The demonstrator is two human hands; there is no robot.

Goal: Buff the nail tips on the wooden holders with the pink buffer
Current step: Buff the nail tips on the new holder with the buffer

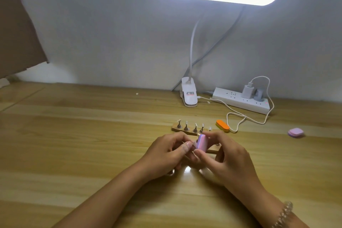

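a beaded bracelet [285, 213] sits on the near right wrist. above it the right hand [227, 155] pinches the pink buffer [201, 143] by its edges, thumb near, fingers far. the left hand [166, 153] curls in a pinch on what looks like a nail tip [194, 143] against the buffer, mostly hidden. the buffer is likely light and spongy; the tip thin, slick, easily flicked off, so hold it by its stand. just beyond, a wooden holder [174, 129] carries more tips; an orange buffer [222, 126] lies at its right.
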